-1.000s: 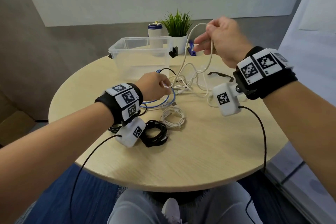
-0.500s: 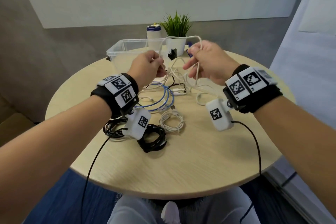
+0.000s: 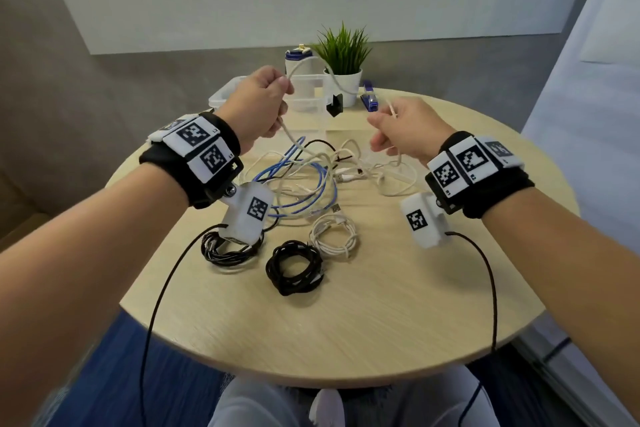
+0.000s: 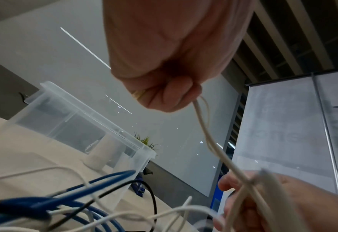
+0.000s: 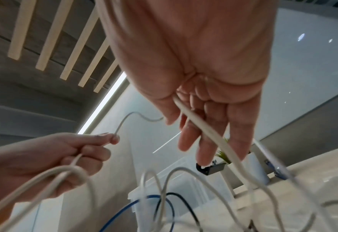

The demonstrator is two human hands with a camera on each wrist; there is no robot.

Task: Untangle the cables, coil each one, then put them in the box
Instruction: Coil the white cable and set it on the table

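Both hands hover above the far half of the round pale-wood bench (image 3: 346, 322). The left hand (image 3: 258, 104), fingers curled, grips a thin white cable (image 3: 294, 144); the right hand (image 3: 405, 133) pinches the same cable loosely. It arcs between them, trailing down into the blue-and-white tangle (image 3: 304, 180) directly below. The clear plastic box (image 3: 221, 97) stands behind the left hand, at the far edge.
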